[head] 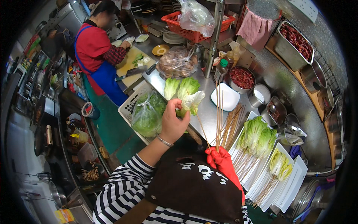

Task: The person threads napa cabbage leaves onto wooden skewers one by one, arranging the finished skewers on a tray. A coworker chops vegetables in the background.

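My bare left hand [175, 120] holds a lettuce leaf [193, 100] between thumb and fingers, above the steel counter. A bamboo skewer [202, 126] runs from that leaf down to my right hand [219, 158], which wears a red rubber glove and also grips several upright bare skewers [219, 112]. Two more lettuce leaves [171, 88] lie just beyond the left hand. Loose skewers [235, 120] rest on the counter beside the gloved hand. To the right, skewered lettuce [256, 137] lies on a white tray, and skewered yellowish leaves [280, 165] lie on another.
A white basket [125, 107] with bagged greens stands left. Beyond are a bag of brownish food [177, 63], a cleaver [136, 71] and a cutting board [131, 79], where a co-worker [95, 50] stands. A white square dish [225, 97] and dried chilies [242, 78] are ahead right.
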The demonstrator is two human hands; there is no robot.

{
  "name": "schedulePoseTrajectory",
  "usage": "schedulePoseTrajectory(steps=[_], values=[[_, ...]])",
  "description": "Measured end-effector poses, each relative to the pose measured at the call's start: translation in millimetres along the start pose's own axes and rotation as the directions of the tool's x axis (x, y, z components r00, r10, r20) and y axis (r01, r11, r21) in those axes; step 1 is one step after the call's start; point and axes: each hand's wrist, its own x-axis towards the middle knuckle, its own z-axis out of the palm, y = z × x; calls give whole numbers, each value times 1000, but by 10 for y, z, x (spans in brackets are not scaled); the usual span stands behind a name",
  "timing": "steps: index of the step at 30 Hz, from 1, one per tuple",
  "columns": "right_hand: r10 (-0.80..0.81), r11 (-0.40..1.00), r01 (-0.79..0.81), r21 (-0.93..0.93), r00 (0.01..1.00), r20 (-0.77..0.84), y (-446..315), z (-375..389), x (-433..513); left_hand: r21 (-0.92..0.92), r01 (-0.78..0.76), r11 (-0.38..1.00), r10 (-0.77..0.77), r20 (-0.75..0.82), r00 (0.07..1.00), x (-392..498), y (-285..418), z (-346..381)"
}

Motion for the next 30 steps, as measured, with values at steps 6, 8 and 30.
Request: schedulePoseTrajectory(steps=[6,8,30], values=[[-5,1000,5,-12,1000,3,-29,9,14,-1,-44,999,44,-29,999,23,-81,46],[-8,999,8,-48,1000,14,-40,5,20,-92,5,996,-7,-30,1000,25,-34,44],[9,1000,-9,-3,1000,-3,31,-23,39,-132,64,989,-57,57,997,-83,-126,75]])
